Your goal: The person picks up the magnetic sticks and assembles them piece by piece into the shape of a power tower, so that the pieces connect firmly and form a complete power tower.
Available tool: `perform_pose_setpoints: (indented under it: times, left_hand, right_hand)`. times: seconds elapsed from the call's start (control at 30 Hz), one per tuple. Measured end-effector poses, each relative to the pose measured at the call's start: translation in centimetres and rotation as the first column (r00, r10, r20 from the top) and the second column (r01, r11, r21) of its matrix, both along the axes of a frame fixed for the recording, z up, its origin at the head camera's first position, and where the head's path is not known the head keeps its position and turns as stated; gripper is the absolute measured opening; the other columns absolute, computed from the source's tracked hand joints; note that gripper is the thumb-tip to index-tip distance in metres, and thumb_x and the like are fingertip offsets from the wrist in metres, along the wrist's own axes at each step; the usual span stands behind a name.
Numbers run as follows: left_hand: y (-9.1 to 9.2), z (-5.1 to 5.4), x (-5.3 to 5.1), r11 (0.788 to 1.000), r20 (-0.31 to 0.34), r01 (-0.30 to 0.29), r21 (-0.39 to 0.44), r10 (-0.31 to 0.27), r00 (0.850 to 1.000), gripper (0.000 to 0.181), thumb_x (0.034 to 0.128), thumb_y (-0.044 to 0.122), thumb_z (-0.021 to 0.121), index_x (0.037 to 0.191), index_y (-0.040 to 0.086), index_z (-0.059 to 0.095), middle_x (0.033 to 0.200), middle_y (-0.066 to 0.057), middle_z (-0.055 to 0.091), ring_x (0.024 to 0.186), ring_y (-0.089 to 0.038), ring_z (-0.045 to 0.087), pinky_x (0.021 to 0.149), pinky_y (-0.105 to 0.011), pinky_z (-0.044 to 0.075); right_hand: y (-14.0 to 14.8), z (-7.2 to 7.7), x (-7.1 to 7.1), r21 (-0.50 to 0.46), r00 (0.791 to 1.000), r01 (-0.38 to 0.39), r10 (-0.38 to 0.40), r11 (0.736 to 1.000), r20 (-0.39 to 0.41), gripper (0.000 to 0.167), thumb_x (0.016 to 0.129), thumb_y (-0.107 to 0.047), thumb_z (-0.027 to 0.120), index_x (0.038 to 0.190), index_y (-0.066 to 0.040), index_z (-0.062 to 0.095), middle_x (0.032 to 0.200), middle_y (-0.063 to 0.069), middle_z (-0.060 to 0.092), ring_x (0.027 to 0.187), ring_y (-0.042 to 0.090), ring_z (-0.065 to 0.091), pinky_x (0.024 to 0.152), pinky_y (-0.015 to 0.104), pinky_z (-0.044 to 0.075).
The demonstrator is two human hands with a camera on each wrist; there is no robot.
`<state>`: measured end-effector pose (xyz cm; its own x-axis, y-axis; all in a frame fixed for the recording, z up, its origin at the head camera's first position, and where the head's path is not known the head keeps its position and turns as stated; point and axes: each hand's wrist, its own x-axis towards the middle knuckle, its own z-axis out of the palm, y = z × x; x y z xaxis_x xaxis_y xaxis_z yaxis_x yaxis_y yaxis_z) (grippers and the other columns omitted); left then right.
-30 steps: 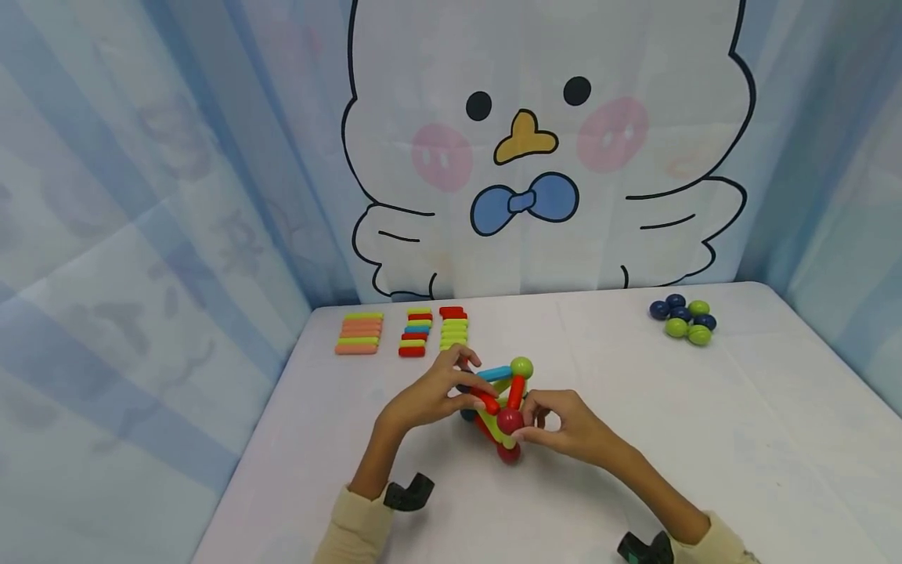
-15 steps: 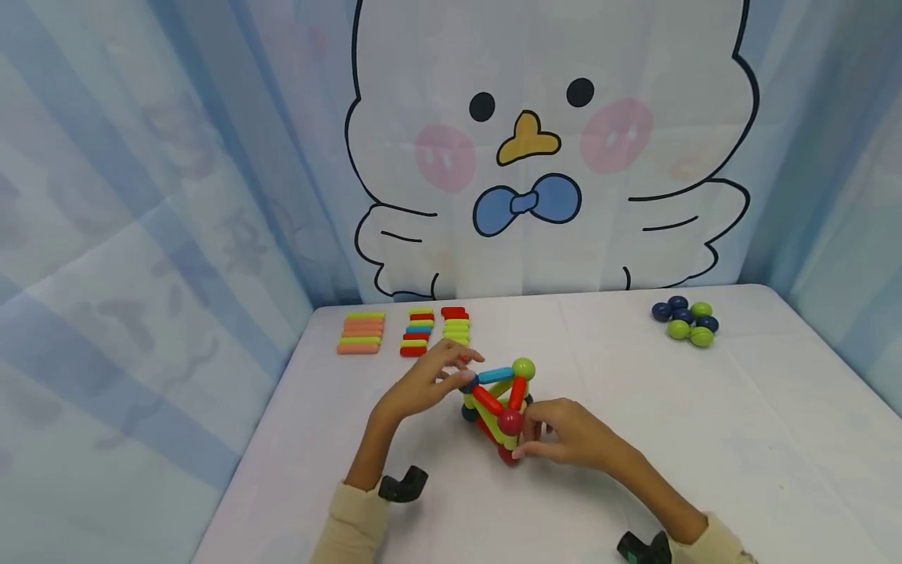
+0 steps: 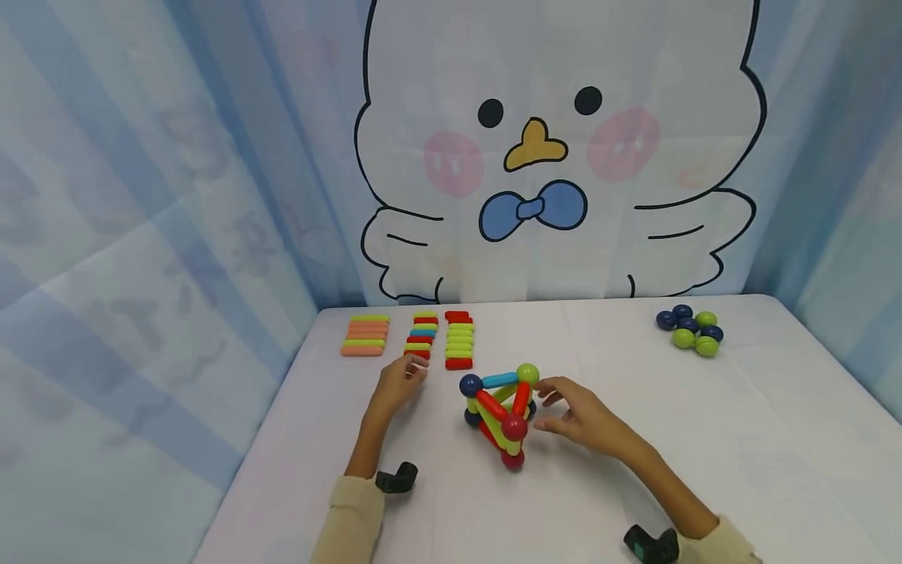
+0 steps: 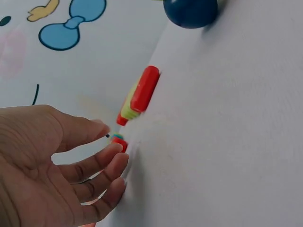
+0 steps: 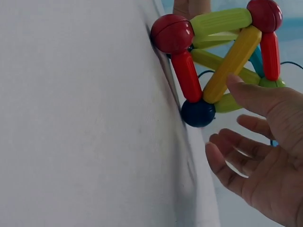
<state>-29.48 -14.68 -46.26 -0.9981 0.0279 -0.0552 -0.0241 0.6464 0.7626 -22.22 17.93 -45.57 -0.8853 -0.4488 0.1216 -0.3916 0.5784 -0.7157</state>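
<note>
A frame of coloured rods and balls (image 3: 514,428) stands on the table, with red balls at the front, a green ball on top and dark blue balls at left. My right hand (image 3: 588,419) is just to its right, fingers spread and relaxed; in the right wrist view the thumb of that hand (image 5: 270,151) overlaps a yellow rod (image 5: 233,64), and contact is unclear. My left hand (image 3: 396,388) is at the near end of the middle column of rods (image 3: 420,340). In the left wrist view its fingers (image 4: 113,165) are loosely bent, with no rod visibly gripped.
Orange and green rods (image 3: 362,337) lie at the back left. A column of red and green rods (image 3: 460,342) lies right of the middle column. Dark blue and green balls (image 3: 683,338) sit in a cluster at the back right of the white table (image 3: 634,501).
My left hand has let go of the frame and moved left to the middle column. My right hand has opened away from the front red ball and shifted slightly up and right.
</note>
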Motion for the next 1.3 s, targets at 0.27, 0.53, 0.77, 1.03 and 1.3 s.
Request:
perform_pose_setpoints:
  times: [0.27, 0.53, 0.77, 1.03, 1.3]
  left_hand:
    - [-1.5, -1.1, -0.9, 0.994, -0.044, -0.106, -0.016, 0.105, 0.994, 0.014, 0.0970, 0.013, 0.057, 0.108, 0.007, 0.064, 0.091, -0.009, 0.065, 0.079, -0.017, 0.059, 0.069, -0.028, 0.050]
    - [-5.0, -1.2, -2.1, 0.949, -0.080, -0.307, -0.067, 0.301, 0.950, 0.031, 0.0992, 0.013, 0.053, 0.129, 0.004, 0.053, 0.103, -0.020, 0.066, 0.084, -0.027, 0.067, 0.070, -0.036, 0.054]
    - [-7.1, 0.1, -2.4, 0.908, -0.044, -0.318, -0.272, 0.318, 0.947, 0.041, 0.0997, 0.012, 0.052, 0.139, 0.005, 0.048, 0.132, -0.024, 0.056, 0.113, -0.039, 0.058, 0.092, -0.052, 0.051]
    - [-7.1, 0.2, -2.8, 0.872, -0.042, -0.324, -0.366, 0.332, 0.942, 0.034, 0.0977, 0.015, 0.059, 0.130, 0.004, 0.057, 0.118, -0.026, 0.046, 0.105, -0.038, 0.054, 0.086, -0.052, 0.052]
    - [-6.7, -0.9, -3.3, 0.920, -0.043, -0.253, -0.300, 0.252, 0.967, 0.038, 0.0966, 0.016, 0.059, 0.133, 0.006, 0.055, 0.124, -0.022, 0.054, 0.111, -0.035, 0.055, 0.091, -0.053, 0.050]
  right_hand:
    - [-0.4, -1.5, -2.4, -0.137, 0.983, -0.126, 0.142, 0.983, 0.115, 0.066, 0.090, -0.027, 0.071, 0.145, -0.007, 0.041, 0.140, 0.018, 0.053, 0.130, 0.042, 0.049, 0.091, 0.036, 0.055]
    - [-0.9, -2.0, -3.2, -0.094, 0.982, -0.164, 0.172, 0.982, 0.082, 0.055, 0.087, -0.021, 0.074, 0.133, -0.002, 0.051, 0.121, 0.014, 0.064, 0.111, 0.033, 0.061, 0.085, 0.028, 0.057]
    - [-0.9, -2.0, -2.4, 0.001, 0.989, -0.134, 0.133, 0.991, 0.066, 0.055, 0.081, -0.024, 0.079, 0.127, -0.006, 0.055, 0.112, 0.007, 0.065, 0.090, 0.017, 0.057, 0.071, 0.021, 0.053]
    - [-0.6, -1.5, -1.9, 0.022, 0.989, -0.124, 0.122, 0.992, 0.078, 0.054, 0.080, -0.027, 0.081, 0.125, -0.010, 0.056, 0.108, 0.001, 0.064, 0.084, 0.016, 0.054, 0.066, 0.023, 0.052]
    - [-0.4, -1.3, -1.9, 0.030, 0.986, -0.128, 0.124, 0.991, 0.113, 0.056, 0.080, -0.027, 0.081, 0.127, -0.009, 0.055, 0.111, 0.003, 0.064, 0.085, 0.016, 0.054, 0.067, 0.023, 0.053]
